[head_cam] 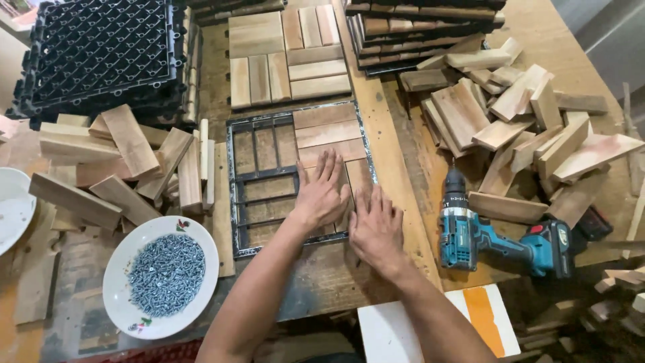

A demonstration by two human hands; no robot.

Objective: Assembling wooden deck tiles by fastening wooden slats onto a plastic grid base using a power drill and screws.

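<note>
Nearest the person, a white board with an orange stripe (470, 321) lies at the worktop (396, 161) edge, below and to the right of the black plastic grid frame (233, 195) that sits mid-worktop. Left of and below the frame stands a white plate (121, 296) heaped with silver screws (165, 272). Right of the frame lies a teal and black cordless drill (500, 238), its bit pointing away from the person. Both hands rest on the frame's lower right corner: the left hand (321, 195) lies flat with its fingers (326, 165) spread and released, pressing down on short wooden slats (353, 178) seated in that part of the frame; the right hand (376, 228) lies just beside it, touching the left hand, palm down with fingers loose and grasping nothing, on the same slats at the frame's lower right edge. The frame's upper right quarter holds more slats laid crosswise, while its left half shows open grid. Left of the frame is a loose heap of wood blocks (114, 168); right of it, beyond the drill, a larger heap of wood pieces (524, 128). Just beyond the frame lies a finished wooden tile (289, 57). Farther left of that rises a stack of black grid frames (101, 54), and farther right a stack of finished tiles (423, 33).
</note>
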